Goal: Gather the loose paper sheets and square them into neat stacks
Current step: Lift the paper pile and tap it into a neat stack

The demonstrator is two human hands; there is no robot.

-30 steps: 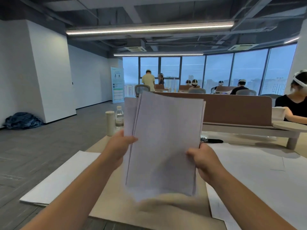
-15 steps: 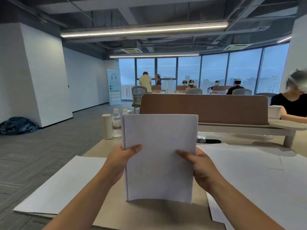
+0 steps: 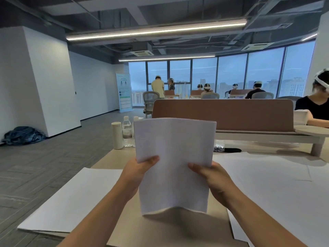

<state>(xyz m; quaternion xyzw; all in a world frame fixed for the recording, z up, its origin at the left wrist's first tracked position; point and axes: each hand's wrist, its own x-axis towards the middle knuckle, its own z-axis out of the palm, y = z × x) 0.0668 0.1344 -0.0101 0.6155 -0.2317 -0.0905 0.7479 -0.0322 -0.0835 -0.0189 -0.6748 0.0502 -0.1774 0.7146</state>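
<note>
Both hands grip paper stack (image 3: 174,163) upright above table (image 3: 160,230): left hand (image 3: 138,172) at 9 o'clock edge, right hand (image 3: 212,177) at 3 o'clock edge.

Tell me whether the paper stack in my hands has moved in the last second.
Yes, downward. A second ago the paper stack reached the top rim of the brown desk divider; now its top edge lies clearly below that rim.

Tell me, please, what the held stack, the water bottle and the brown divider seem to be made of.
Stack: thin matte white paper; its lower edge bows. Bottle: clear, likely plastic; see-through with a white cap. Divider: matte brown panel, perhaps fabric-covered; texture too blurred to tell.
</note>
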